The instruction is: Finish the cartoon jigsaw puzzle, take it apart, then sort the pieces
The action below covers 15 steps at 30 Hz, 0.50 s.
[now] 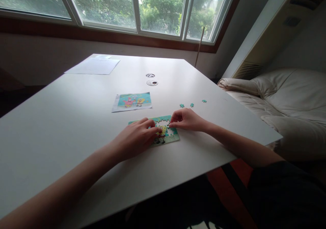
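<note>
A jigsaw puzzle point(174, 137) with a teal border and a yellow cartoon figure lies on the table, with a white gap in its upper middle and right. My left hand point(137, 135) rests over its left part, fingers loosely bent and apart, touching the surface. At the puzzle's right side, my right hand point(187, 119) pinches a small puzzle piece point(168, 125) against the gap; the fingers partly cover it. Beyond that hand lie three loose teal pieces: a left one point(181, 106), a middle one point(192, 105) and a right one point(204, 101).
Behind the puzzle lies a printed picture sheet point(134, 100) of cartoon figures. Two round discs point(152, 83) are farther back, and white paper point(93, 67) sits at the far left. The white table point(63, 120) has its near edge below my arms. A pale sofa point(287, 96) stands right.
</note>
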Motion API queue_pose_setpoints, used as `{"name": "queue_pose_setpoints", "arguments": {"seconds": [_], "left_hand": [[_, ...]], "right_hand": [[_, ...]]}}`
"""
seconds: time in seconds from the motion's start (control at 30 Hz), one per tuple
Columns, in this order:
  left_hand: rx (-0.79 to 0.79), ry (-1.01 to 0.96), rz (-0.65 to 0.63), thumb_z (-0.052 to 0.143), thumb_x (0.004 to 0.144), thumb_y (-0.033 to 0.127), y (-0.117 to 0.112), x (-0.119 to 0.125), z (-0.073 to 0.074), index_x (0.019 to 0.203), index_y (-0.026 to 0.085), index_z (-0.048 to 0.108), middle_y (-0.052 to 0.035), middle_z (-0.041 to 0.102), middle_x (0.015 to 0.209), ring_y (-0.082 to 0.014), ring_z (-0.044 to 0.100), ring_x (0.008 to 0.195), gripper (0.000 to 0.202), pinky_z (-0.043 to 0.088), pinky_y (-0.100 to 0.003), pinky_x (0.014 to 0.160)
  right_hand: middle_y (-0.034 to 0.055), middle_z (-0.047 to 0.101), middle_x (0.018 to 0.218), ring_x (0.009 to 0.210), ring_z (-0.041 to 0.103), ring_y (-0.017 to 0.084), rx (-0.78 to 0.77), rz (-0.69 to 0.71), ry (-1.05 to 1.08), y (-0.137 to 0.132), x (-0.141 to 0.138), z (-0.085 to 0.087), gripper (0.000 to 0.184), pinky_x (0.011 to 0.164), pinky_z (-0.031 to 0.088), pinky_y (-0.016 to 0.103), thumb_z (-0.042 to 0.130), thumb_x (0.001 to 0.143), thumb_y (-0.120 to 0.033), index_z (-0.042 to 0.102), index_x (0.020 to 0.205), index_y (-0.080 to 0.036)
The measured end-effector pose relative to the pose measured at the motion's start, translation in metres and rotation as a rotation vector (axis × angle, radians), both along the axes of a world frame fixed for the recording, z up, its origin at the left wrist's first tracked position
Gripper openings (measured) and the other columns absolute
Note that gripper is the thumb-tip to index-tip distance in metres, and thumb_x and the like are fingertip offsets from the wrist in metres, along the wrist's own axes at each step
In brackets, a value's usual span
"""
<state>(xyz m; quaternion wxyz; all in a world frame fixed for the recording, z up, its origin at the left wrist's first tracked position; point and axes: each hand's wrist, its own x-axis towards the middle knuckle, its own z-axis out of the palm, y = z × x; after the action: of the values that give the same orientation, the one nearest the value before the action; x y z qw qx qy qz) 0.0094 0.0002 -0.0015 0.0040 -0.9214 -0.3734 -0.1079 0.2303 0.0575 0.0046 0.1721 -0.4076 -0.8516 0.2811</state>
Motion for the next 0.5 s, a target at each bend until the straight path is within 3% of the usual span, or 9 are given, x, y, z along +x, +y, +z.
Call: {"name": "queue_pose_setpoints", "arguments": {"seconds": [0.33,0.5], "left_hand": [[-0.002,0.012,0.009,0.039,0.086,0.021,-0.0007,0.0005,0.0006,0.105,0.028,0.056,-0.0047,0.054,0.085,-0.0172,0.049,0.078,0.027,0.043,-0.026,0.061],[0.004,-0.011,0.001,0.039,0.086,0.021,-0.0002,-0.0009,-0.0004,0.105,0.027,0.056,-0.0048,0.054,0.085,-0.017,0.05,0.078,0.027,0.043,-0.025,0.061]], "right_hand": [[-0.0012,0.055,0.059,0.054,0.046,0.006,0.058,0.001,-0.028,-0.0025,-0.0022,-0.0011,0.021,0.05,0.03,0.017,0.063,0.068,-0.034,0.066,0.073,-0.014],[-0.0003,0.056,0.063,0.056,0.048,0.007,0.08,0.081,-0.004,0.0007,0.0033,-0.0004,0.019,0.054,0.033,0.018,0.06,0.072,-0.03,0.066,0.082,-0.015]]}}
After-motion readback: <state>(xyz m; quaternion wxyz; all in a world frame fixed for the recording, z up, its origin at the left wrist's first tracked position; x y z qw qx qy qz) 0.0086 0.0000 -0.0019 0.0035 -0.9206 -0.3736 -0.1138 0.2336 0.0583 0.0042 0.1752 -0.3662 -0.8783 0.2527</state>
